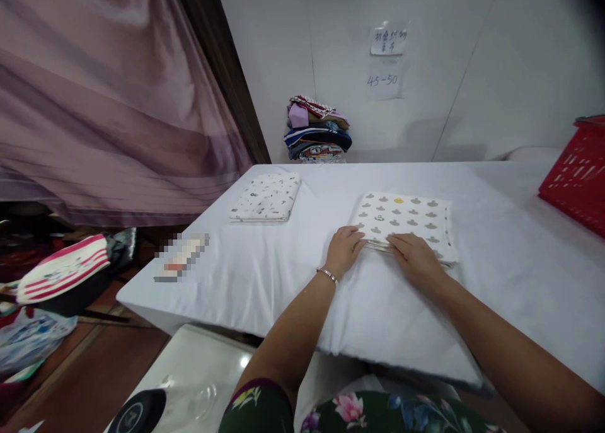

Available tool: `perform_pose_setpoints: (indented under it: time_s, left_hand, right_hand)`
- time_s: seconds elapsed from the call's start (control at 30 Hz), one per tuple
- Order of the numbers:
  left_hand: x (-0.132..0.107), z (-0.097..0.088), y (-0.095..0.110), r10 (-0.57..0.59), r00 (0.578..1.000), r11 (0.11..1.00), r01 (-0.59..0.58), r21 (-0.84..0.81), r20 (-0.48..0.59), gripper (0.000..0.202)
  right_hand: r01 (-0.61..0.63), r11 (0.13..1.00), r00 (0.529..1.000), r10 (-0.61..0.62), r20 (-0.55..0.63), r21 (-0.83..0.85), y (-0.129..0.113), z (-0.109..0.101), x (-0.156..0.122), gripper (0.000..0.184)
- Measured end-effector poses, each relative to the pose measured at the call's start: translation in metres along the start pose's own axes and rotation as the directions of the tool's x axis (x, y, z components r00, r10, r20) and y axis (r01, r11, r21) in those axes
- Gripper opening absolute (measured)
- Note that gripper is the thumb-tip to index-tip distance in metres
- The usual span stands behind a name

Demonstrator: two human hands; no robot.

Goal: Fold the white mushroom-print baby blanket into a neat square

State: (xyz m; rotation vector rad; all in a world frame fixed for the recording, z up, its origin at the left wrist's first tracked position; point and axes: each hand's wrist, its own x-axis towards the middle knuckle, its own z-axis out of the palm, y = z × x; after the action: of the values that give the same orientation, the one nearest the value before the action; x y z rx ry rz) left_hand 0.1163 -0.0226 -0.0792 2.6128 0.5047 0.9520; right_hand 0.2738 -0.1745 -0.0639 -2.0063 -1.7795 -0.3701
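Observation:
A folded white cloth (406, 217) with rows of grey shapes and one yellow figure lies on the white-covered table in front of me. My left hand (344, 249) touches its near left corner, fingers stretched forward; a thin bracelet circles that wrist. On the near edge rests my right hand (416, 259), palm down, its fingers extended over the fabric and pointing left. The undersides of both hands are hidden. Farther left lies a second folded white cloth (267, 198) with small dark prints, apart from both hands.
Folded fabrics form a stack (317, 130) by the back wall. A red basket (576, 174) stands at the right; a pixelated item (183, 256) lies near the table's left edge. Below left are a white surface (189, 357) and a plastic bag (35, 338). A pinkish curtain (108, 92) hangs left.

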Motion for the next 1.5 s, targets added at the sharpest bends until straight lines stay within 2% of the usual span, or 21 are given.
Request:
perform_pose_setpoints:
  time_s: [0.1, 0.27, 0.6, 0.77, 0.97, 1.2, 1.37, 1.5]
  left_hand:
    - [-0.001, -0.002, 0.004, 0.024, 1.000, 0.999, -0.024, 0.036, 0.013, 0.024]
    - [-0.001, -0.002, 0.010, 0.113, 0.990, 0.988, -0.122, 0.098, 0.089, 0.044]
    - [0.009, 0.006, 0.012, 0.169, 0.976, 0.972, -0.188, 0.142, 0.134, 0.040]
    - [0.011, 0.006, 0.013, 0.167, 0.977, 0.971, -0.187, 0.151, 0.135, 0.030]
    - [0.015, 0.005, 0.013, 0.158, 0.976, 0.972, -0.180, 0.148, 0.150, 0.023]
    - [0.017, 0.005, 0.014, 0.145, 0.980, 0.980, -0.162, 0.118, 0.139, 0.019]
    - [0.016, 0.005, 0.016, 0.130, 0.980, 0.982, -0.148, 0.120, 0.149, 0.020]
    - [0.015, 0.005, 0.016, 0.146, 0.976, 0.979, -0.167, 0.121, 0.163, 0.035]
  right_hand:
    - [-0.003, 1.000, 1.000, 0.003, -0.014, -0.003, -0.002, -0.001, 0.001, 0.033]
    - [-0.003, 1.000, 1.000, 0.003, -0.029, -0.019, 0.000, 0.002, 0.001, 0.032]
    - [-0.007, 1.000, 1.000, 0.006, -0.011, -0.012, 0.000, 0.003, 0.002, 0.030]
    - [-0.008, 1.000, 1.000, 0.008, -0.005, 0.001, 0.001, 0.002, 0.001, 0.030]
    - [0.016, 1.000, 1.000, -0.016, 0.009, -0.026, 0.000, 0.000, -0.005, 0.041]
    - [-0.075, 0.992, 0.997, 0.072, -0.036, -0.099, 0.003, -0.001, -0.007, 0.033]
    - [-0.068, 0.995, 0.997, 0.066, -0.034, -0.075, 0.004, -0.003, -0.005, 0.029]
    - [-0.074, 0.994, 0.997, 0.071, -0.036, -0.079, 0.007, -0.002, -0.005, 0.030]
